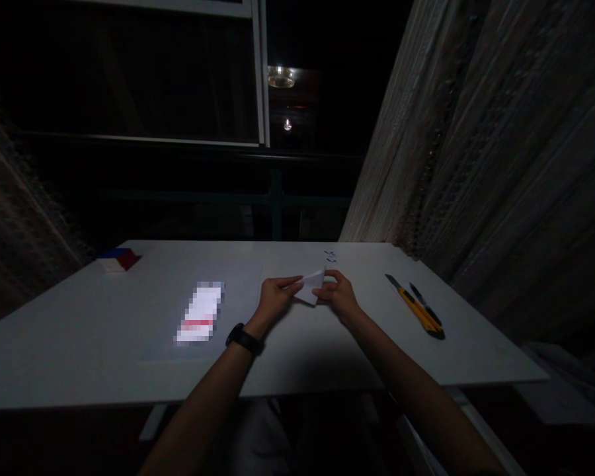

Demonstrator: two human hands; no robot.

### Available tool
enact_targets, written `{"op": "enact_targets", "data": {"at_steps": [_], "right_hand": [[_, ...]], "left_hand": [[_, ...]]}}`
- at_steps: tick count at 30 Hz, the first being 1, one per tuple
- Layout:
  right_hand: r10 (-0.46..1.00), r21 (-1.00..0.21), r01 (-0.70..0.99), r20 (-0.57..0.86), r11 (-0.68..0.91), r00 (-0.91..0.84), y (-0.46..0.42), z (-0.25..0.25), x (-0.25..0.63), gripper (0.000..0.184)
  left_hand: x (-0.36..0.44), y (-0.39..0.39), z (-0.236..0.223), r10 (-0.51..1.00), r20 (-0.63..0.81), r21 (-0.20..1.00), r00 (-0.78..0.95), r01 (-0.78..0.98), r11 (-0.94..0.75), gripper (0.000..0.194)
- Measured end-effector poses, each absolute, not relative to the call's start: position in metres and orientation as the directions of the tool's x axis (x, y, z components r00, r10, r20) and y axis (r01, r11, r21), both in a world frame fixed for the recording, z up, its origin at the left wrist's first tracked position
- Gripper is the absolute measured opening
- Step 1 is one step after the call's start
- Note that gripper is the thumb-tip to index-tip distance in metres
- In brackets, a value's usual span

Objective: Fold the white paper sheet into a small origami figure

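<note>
A small piece of folded white paper (309, 288) is held between my two hands, near the middle of the white table. My left hand (276, 297), with a black watch (244, 338) on its wrist, pinches the paper's left side. On the right side, my right hand (341, 294) grips it, fingers curled around the edge. The paper has a pointed upper corner and a slanting fold. Some of the fingertips are hidden behind it.
On the white table (104, 357), a lit, pixelated phone-like screen (201, 314) lies left on a paper sheet (250, 281). A blue, red and white cube (118, 260) stands far left. A yellow cutter knife (419, 311) and a black pen (425, 304) lie right. Curtains (401, 132) hang beside the window.
</note>
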State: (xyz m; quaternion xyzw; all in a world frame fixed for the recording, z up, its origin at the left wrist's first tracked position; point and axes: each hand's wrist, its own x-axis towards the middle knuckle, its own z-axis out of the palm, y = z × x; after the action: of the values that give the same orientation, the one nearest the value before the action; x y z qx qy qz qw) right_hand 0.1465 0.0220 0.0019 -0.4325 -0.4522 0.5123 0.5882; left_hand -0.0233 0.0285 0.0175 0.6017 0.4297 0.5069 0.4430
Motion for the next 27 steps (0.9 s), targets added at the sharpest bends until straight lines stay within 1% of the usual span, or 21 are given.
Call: {"op": "enact_targets", "data": {"at_steps": [9,15,19,22,27], "right_hand": [[0.998,-0.974,-0.223,0.040,0.051,0.054,0.0199,0.0066,0.1452,0.060],[0.999,-0.970,-0.239,0.038,0.045,0.034,0.0216,0.0044,0.1468,0.055],[0.994,-0.964,-0.250,0.070,0.088,0.079,0.0233,0.0017,0.1468,0.056],[0.991,-0.961,-0.254,0.081,0.106,0.105,0.0233,0.0013,0.1465,0.056],[0.994,-0.962,-0.262,0.050,0.073,0.095,0.0232,0.0025,0.1473,0.055]], "left_hand": [[-0.0229,0.0270,0.0204,0.970,0.237,0.967,0.048,0.085,-0.240,0.027],[-0.0219,0.0259,0.0207,0.970,0.240,0.965,0.043,0.101,-0.243,0.026],[-0.0216,0.0262,0.0198,0.963,0.266,0.954,0.047,0.128,-0.269,0.026],[-0.0215,0.0255,0.0206,0.964,0.262,0.958,0.039,0.109,-0.265,0.025],[-0.0220,0.0259,0.0197,0.967,0.254,0.959,0.033,0.118,-0.256,0.024]]}}
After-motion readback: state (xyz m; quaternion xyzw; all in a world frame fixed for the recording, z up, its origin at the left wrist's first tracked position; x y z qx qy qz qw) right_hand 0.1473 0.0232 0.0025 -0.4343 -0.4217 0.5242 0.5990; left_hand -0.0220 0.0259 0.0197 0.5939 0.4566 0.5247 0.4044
